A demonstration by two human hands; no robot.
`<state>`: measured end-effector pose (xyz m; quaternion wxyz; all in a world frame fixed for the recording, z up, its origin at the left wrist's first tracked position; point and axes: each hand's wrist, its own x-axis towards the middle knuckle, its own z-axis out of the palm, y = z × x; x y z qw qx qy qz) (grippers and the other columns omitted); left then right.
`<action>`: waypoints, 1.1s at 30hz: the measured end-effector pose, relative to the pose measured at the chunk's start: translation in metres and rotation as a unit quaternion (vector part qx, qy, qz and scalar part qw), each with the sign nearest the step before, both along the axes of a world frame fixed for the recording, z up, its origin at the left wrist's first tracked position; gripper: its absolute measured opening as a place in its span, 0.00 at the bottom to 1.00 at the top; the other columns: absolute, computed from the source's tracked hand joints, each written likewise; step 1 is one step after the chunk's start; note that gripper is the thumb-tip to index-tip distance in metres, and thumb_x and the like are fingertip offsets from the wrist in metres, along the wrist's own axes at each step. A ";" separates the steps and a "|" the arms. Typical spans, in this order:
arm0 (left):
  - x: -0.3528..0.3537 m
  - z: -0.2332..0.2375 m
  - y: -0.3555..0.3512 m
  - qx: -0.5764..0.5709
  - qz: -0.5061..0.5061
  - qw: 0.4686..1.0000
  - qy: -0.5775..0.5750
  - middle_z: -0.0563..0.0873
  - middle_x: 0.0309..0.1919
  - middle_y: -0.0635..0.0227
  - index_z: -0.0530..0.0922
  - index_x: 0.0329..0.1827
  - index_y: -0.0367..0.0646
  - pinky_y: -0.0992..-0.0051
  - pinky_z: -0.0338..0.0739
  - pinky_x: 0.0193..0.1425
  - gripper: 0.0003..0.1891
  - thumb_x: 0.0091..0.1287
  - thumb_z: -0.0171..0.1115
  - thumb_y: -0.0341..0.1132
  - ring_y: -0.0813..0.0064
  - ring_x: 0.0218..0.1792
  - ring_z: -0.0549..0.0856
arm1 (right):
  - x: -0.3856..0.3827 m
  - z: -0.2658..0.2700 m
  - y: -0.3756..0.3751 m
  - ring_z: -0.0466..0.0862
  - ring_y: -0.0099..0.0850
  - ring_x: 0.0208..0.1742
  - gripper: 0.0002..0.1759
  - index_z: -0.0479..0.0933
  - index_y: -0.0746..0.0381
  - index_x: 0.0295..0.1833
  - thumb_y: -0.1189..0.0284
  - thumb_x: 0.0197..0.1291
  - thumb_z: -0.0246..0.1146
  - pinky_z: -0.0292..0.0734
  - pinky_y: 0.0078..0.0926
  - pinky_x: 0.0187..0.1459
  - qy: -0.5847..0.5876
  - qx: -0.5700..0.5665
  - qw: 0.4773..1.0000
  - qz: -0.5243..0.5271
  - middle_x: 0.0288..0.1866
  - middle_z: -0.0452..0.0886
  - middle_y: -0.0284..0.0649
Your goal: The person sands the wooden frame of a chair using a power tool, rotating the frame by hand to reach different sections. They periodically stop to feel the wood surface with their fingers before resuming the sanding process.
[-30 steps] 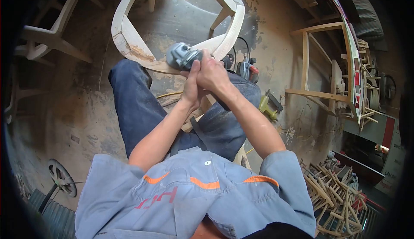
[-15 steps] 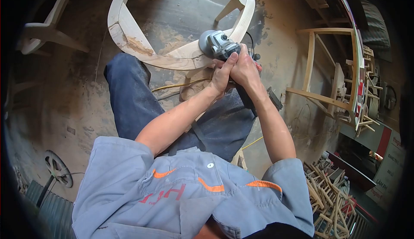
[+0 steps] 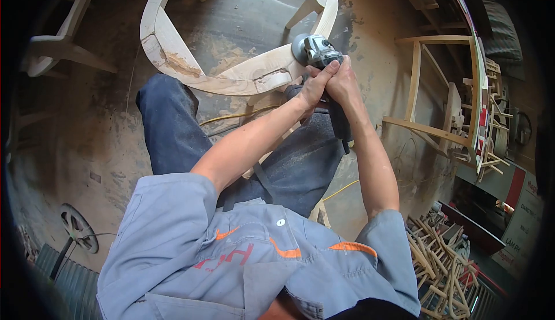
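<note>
While the left hand [image 3: 315, 85] wraps the grinder [image 3: 322, 55] just behind its metal head, the right hand [image 3: 344, 83] grasps it from the other side, the two pressed close together. The grinder's long axis runs obliquely: its head points away from the person and slightly left, and its dark handle slopes back towards the right thigh. The head is silvery grey, with a round, pale disc [image 3: 299, 48] at its far left side. That disc sits at the near right part of the wooden frame [image 3: 234, 84]; whether it touches the wood cannot be told.

The frame stands on the floor [image 3: 110, 141] beyond the knees, a rounded ring of pale wood on legs, its top partly cut off by the view. Rough brown patches mark its near left corner, and a dark, jagged seam crosses the near right part. A yellow cable [image 3: 248, 114] lies below it. Well apart, a tangled heap of wooden pieces [image 3: 445, 262] fills the lower right, and a spoked wheel [image 3: 80, 227] shows at lower left.
</note>
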<state>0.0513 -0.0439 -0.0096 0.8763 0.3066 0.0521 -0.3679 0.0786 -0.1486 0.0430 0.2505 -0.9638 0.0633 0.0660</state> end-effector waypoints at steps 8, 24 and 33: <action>0.000 0.013 0.011 0.073 -0.040 0.996 0.038 0.66 0.79 0.44 0.59 0.84 0.40 0.38 0.65 0.77 0.63 0.59 0.58 0.84 0.42 0.79 0.66 | -0.010 0.015 0.013 0.90 0.51 0.50 0.39 0.69 0.69 0.61 0.54 0.58 0.80 0.86 0.48 0.48 -0.021 0.043 0.999 -0.002 0.48 0.88 0.59; -0.115 -0.003 0.067 -0.025 0.202 0.977 0.061 0.78 0.70 0.59 0.67 0.79 0.42 0.58 0.76 0.73 0.52 0.68 0.54 0.79 0.63 0.71 0.79 | -0.082 0.028 0.099 0.89 0.63 0.48 0.46 0.66 0.68 0.61 0.44 0.53 0.77 0.84 0.54 0.48 0.065 -0.001 0.982 0.176 0.44 0.87 0.65; -0.084 -0.010 0.036 0.031 0.216 0.974 0.059 0.85 0.58 0.64 0.78 0.68 0.43 0.64 0.87 0.55 0.44 0.67 0.62 0.75 0.68 0.59 0.86 | -0.056 0.016 0.062 0.87 0.65 0.50 0.44 0.67 0.68 0.60 0.45 0.53 0.76 0.83 0.58 0.50 0.057 -0.004 0.987 0.152 0.45 0.86 0.68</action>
